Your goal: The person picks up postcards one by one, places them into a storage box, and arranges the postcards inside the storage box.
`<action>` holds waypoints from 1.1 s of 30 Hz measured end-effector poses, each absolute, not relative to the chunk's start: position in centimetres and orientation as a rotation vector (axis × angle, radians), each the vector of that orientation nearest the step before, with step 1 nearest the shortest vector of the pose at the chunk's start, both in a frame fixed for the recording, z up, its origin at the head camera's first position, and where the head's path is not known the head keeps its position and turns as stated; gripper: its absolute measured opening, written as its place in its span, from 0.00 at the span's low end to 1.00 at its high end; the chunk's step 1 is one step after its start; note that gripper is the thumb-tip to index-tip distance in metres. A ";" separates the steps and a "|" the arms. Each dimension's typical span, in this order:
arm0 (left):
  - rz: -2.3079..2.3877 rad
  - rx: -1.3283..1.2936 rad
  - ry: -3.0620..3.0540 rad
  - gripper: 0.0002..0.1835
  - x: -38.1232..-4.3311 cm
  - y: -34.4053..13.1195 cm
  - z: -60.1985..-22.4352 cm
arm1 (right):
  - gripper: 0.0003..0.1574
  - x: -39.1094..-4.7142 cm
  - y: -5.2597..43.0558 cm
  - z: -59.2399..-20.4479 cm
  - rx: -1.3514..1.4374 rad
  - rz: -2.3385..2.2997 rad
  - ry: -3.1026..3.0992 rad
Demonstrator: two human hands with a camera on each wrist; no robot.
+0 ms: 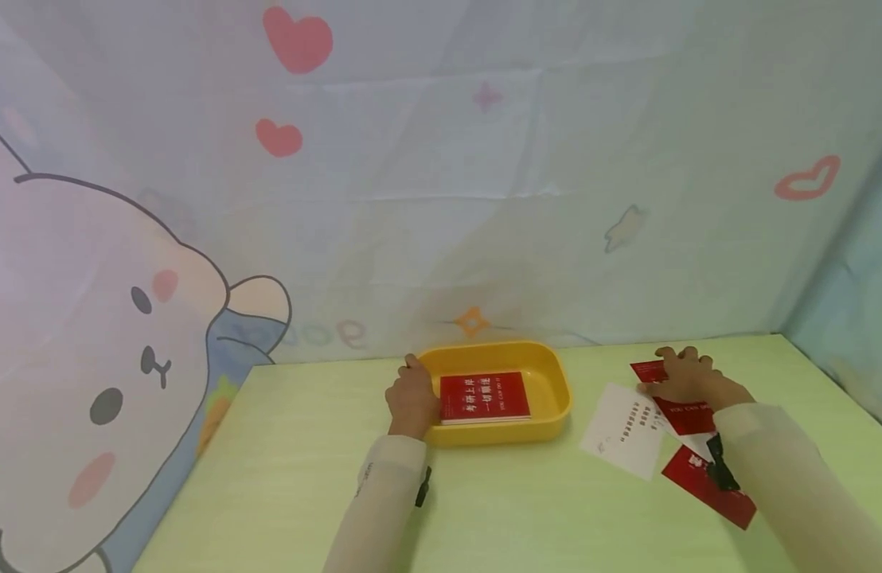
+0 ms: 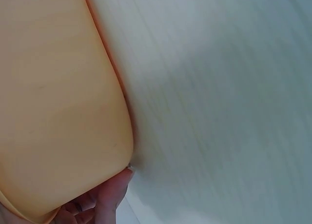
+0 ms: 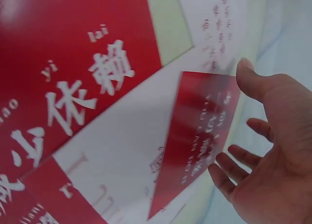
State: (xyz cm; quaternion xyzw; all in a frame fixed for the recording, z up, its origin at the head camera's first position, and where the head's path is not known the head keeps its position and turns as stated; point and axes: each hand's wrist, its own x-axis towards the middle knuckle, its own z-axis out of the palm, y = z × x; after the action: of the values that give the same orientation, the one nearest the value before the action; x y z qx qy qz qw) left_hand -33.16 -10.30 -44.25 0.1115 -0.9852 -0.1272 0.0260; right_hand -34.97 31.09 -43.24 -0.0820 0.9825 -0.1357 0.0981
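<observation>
Near the back of the table stands a yellow plastic tray [image 1: 498, 434] with a red card or stack of cards [image 1: 518, 398] printed in white characters inside it. My left hand [image 1: 412, 402] grips the tray's left end; in the left wrist view the thumb [image 2: 116, 190] presses its outer wall. Over at the right, my right hand [image 1: 688, 378] is spread above loose cards. Its fingers are apart and lightly bent in the right wrist view, beside a small red card [image 3: 195, 131], with nothing held. Whether a fingertip touches a card I cannot tell.
A white card [image 1: 623, 430] with printed characters lies between the tray and my right hand. Another red card [image 1: 709, 485] lies closer, partly under the right wrist strap. Behind the pale green table [image 1: 283, 461] hangs a cartoon-printed cloth [image 1: 427, 239].
</observation>
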 end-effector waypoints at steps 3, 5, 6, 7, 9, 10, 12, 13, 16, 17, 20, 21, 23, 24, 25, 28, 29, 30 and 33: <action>-0.386 0.350 -3.040 0.36 -33.2 -10.3 -44.3 | 0.54 -34.9 31.2 -43.6 -0.167 -0.424 2.901; -0.385 0.356 -3.039 0.35 -33.2 -10.3 -44.3 | 0.55 -35.0 31.2 -43.8 -0.126 -0.427 2.902; -0.382 0.357 -3.039 0.35 -33.2 -10.3 -44.3 | 0.55 -35.0 31.2 -43.8 -0.105 -0.428 2.903; -0.380 0.358 -3.040 0.34 -33.2 -10.3 -44.3 | 0.55 -35.0 31.2 -43.9 -0.083 -0.429 2.903; -0.378 0.359 -3.041 0.35 -33.2 -10.3 -44.2 | 0.55 -35.0 31.1 -43.9 -0.052 -0.426 2.901; -0.378 0.358 -3.042 0.35 -33.2 -10.3 -44.2 | 0.55 -35.0 31.1 -43.8 -0.040 -0.424 2.897; -0.379 0.347 -3.035 0.35 -33.1 -10.3 -44.2 | 0.56 -34.9 30.9 -43.7 -0.018 -0.421 2.891; -0.376 0.343 -3.031 0.35 -33.0 -10.3 -44.2 | 0.56 -34.9 30.9 -43.6 -0.006 -0.423 2.886; -0.369 0.328 -3.017 0.35 -32.9 -10.3 -44.3 | 0.58 -34.8 30.7 -43.3 0.030 -0.442 2.867; -0.370 0.323 -3.011 0.35 -32.9 -10.3 -44.3 | 0.58 -34.8 30.6 -43.2 0.041 -0.449 2.863; -0.374 0.317 -3.008 0.36 -32.8 -10.2 -44.4 | 0.59 -34.8 30.5 -43.2 0.080 -0.482 2.844; -0.377 0.315 -3.007 0.36 -32.7 -10.2 -44.4 | 0.59 -34.8 30.5 -43.2 0.094 -0.491 2.839; -0.380 0.313 -3.003 0.37 -32.6 -10.2 -44.4 | 0.60 -34.8 30.4 -43.1 0.123 -0.506 2.827; -0.376 0.312 -3.002 0.37 -32.6 -10.2 -44.4 | 0.60 -34.8 30.4 -43.1 0.148 -0.514 2.821; -0.375 0.311 -3.000 0.37 -32.5 -10.1 -44.3 | 0.61 -34.8 30.4 -43.1 0.171 -0.516 2.815; -0.368 0.309 -2.995 0.36 -32.4 -10.1 -44.2 | 0.62 -34.7 30.3 -43.0 0.228 -0.517 2.810; -0.365 0.310 -2.994 0.35 -32.5 -10.1 -44.2 | 0.63 -34.7 30.2 -42.9 0.241 -0.516 2.811; -0.360 0.313 -2.994 0.35 -32.5 -10.1 -44.2 | 0.63 -34.8 30.2 -42.9 0.252 -0.513 2.813; -0.352 0.325 -2.988 0.34 -32.6 -10.1 -44.2 | 0.63 -34.9 30.1 -42.9 0.249 -0.512 2.820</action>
State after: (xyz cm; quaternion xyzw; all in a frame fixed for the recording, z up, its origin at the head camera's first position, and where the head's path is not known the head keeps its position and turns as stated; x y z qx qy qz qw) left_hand -32.58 -10.09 -44.18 0.1072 -0.9858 -0.1161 0.0576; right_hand -34.90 30.08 -42.89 0.0858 0.9716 -0.1765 0.1320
